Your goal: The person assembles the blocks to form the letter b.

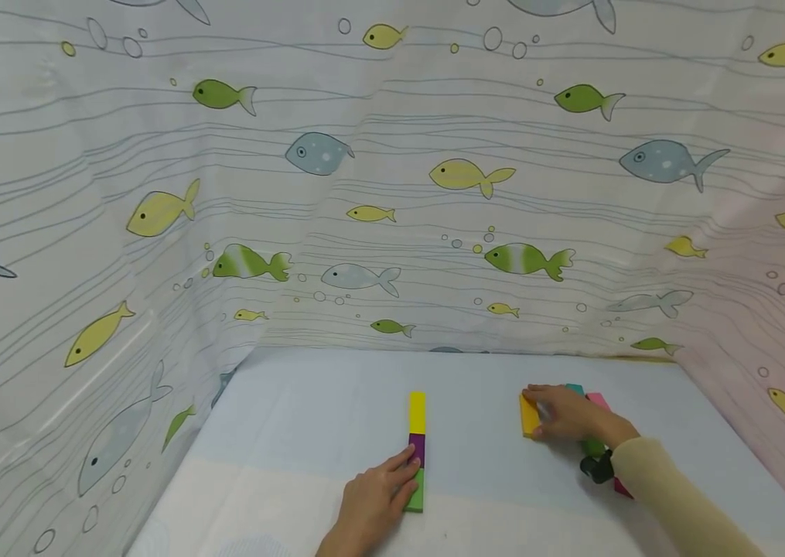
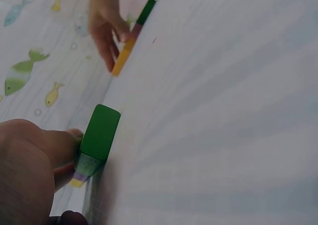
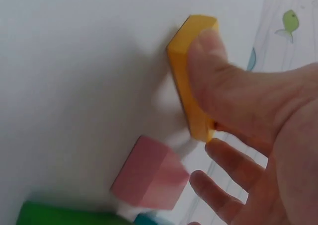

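Yellow (image 1: 418, 412), purple (image 1: 418, 445) and green (image 1: 416, 501) blocks stand end to end in a straight row on the white surface. My left hand (image 1: 374, 499) rests against the row's left side, its fairly straight fingers touching the purple and green blocks. In the left wrist view the green block (image 2: 101, 130) shows its near end beside that hand. To the right, my right hand (image 1: 566, 414) pinches an orange block (image 1: 527, 418) between thumb and fingers. The right wrist view shows the thumb pressed along the orange block (image 3: 180, 78), with a pink block (image 3: 141, 173) just below.
Around and partly under the right hand lie a teal block (image 1: 575, 388), a pink block (image 1: 598, 400), a dark green block (image 1: 592, 447) and a dark red block (image 1: 622, 488). A fish-patterned curtain (image 1: 406, 240) encloses the table's back and sides.
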Available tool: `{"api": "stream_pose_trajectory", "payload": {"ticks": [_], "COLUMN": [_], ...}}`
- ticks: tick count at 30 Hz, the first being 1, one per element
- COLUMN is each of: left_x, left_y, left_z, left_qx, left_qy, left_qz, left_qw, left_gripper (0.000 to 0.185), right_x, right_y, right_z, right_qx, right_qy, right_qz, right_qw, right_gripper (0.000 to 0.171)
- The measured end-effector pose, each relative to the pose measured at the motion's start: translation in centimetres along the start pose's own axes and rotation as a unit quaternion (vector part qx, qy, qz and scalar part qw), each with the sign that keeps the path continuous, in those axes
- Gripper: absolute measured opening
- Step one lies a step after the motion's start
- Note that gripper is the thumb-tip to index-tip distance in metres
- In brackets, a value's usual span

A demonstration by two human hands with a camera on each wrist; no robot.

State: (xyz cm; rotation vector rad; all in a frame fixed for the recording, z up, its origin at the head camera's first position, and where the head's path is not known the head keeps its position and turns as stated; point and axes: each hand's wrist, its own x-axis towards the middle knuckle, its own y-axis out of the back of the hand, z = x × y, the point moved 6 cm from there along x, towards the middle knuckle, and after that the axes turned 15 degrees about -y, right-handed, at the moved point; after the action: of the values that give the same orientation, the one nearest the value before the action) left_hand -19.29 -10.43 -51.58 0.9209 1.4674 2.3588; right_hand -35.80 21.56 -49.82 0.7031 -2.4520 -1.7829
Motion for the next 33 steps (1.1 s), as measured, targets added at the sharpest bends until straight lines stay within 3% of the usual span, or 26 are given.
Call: {"api": "stream_pose_trajectory", "payload": {"ticks": [13,24,33], "left_x": [0.0,-0.2,-0.2], "left_y": [-0.1,0.0,0.0], "left_z": [0.0,0.0,0.0], "left_qx": [0.005,-0.001,0.002], "left_qy": [-0.004,-0.005,-0.003], "left_qz": [0.003,0.002,-0.007], "left_qw": [1.0,1.0,1.0], "left_gripper": [0.034,0.034,0.033], "right_x": [2.2,4.6,5.6], "right_y": [-0.3,-0.8,-0.7], "right_z": [-1.3,-2.5,-4.4], "right_qx": [-0.023,-0.006,-0.019], "right_qy": [0.007,-0.033,-0.008], "right_qz": [0.01,-0.016,0.005], "right_qw": [1.0,0.999,1.0], "right_gripper": [0.069,0.07,0.066]}}
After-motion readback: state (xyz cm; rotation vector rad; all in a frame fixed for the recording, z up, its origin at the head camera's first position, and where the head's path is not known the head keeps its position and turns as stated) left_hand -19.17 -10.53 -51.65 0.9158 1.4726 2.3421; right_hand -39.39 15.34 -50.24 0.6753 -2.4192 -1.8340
